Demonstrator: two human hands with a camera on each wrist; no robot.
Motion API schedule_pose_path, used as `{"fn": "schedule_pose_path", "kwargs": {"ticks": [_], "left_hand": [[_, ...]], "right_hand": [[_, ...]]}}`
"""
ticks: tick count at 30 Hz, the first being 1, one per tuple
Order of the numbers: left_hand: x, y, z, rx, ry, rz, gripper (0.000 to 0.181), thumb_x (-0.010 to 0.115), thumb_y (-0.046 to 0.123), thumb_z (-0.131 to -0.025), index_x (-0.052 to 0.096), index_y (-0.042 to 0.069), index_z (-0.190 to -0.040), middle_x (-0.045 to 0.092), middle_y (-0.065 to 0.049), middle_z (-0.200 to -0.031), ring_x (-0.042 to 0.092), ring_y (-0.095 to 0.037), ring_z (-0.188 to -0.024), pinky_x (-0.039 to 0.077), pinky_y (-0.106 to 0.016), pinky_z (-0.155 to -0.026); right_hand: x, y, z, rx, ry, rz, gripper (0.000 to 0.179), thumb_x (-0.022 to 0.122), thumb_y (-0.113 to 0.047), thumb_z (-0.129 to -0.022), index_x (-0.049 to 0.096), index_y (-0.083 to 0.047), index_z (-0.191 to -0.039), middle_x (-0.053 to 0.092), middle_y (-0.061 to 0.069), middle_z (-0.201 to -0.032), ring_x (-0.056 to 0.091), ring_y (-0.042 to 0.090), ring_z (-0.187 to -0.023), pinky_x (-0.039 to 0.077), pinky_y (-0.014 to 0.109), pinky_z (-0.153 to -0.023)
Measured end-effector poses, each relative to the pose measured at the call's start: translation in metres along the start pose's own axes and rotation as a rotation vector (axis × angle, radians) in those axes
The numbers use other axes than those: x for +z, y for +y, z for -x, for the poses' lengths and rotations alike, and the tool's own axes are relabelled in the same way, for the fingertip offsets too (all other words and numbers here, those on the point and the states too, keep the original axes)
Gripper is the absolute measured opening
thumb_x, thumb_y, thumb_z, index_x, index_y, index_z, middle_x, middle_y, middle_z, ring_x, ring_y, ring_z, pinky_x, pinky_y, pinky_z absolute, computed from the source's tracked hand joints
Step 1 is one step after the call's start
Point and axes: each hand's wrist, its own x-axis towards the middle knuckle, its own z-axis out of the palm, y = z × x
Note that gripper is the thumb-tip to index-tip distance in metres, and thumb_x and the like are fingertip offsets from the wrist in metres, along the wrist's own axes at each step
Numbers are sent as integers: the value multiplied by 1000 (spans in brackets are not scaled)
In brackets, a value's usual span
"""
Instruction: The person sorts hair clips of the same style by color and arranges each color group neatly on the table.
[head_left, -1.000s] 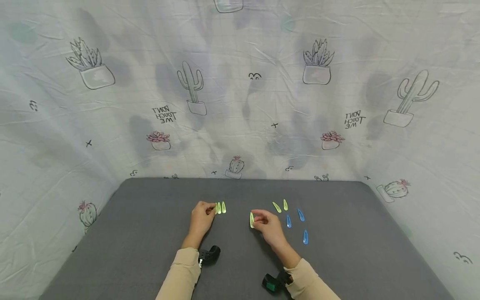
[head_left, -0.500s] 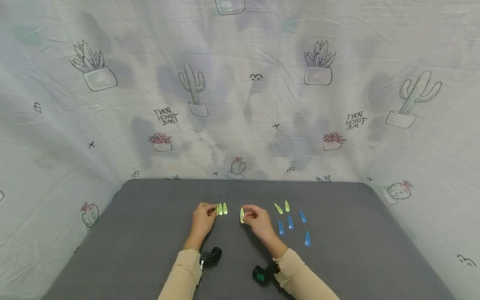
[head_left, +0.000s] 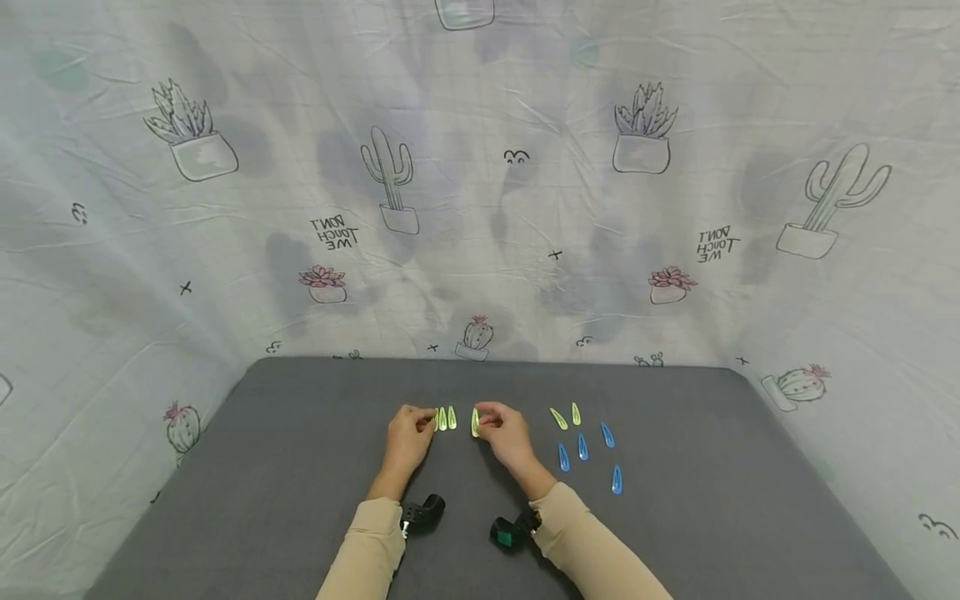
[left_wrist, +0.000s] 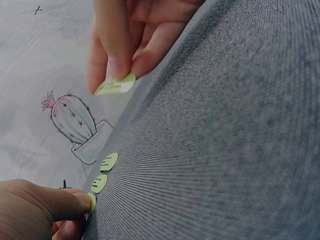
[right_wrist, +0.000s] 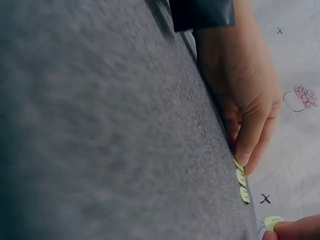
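Yellow-green clips [head_left: 576, 414], blue clips [head_left: 617, 481] on gray table [head_left: 285, 467]

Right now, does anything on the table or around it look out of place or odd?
Nothing looks spilled or visibly damaged. One green clip lies slanted beside its straighter neighbour, unlike the neat row of green clips at the left hand. The backdrop lettering also looks odd: it reads mirrored.
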Motion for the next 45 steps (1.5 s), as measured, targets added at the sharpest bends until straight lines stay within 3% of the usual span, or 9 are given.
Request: {"fn": "schedule_pose_path", "kwargs": {"ticks": [6, 21, 36, 45], "left_hand": [[0, 0, -1, 14, 15, -9, 18, 67, 4, -85, 72, 1, -102, 57, -10, -91, 58, -21, -81, 51, -35, -72], [3, -1, -3, 28, 32, -8, 17, 67, 4, -84, 73, 1, -100, 58, -9, -90, 59, -20, -79, 50, -33, -70], [6, -6, -2, 50, 59, -5, 16, 68, 3, -83, 73, 0, -98, 58, -10, -88, 59, -21, -78, 51, -35, -71], [7, -5, 1, 46, 60, 7, 17, 69, 2, -82, 73, 0, -98, 58, -10, -88, 60, -22, -79, 51, -35, -71]], "right_hand": [[8, 1, -9, -57, -13, 102, 32, 68, 3, -79, 69, -3, -110, 67, 10, -83, 60, 13, -71, 48, 24, -59], [19, 5, -23, -96, -23, 172, 30, 68, 3, -79, 69, -2, -109, 67, 8, -81, 60, 14, -72, 49, 24, -63], [20, 3, -30, -45, -91, 232, 27, 66, 1, -81, 71, -2, -107, 67, 6, -78, 56, 10, -66, 47, 26, -59], [23, 4, -30, -14, -65, 259, 23, 66, 0, -78, 73, -1, -100, 67, 5, -75, 52, 9, -61, 43, 23, -55]]}}
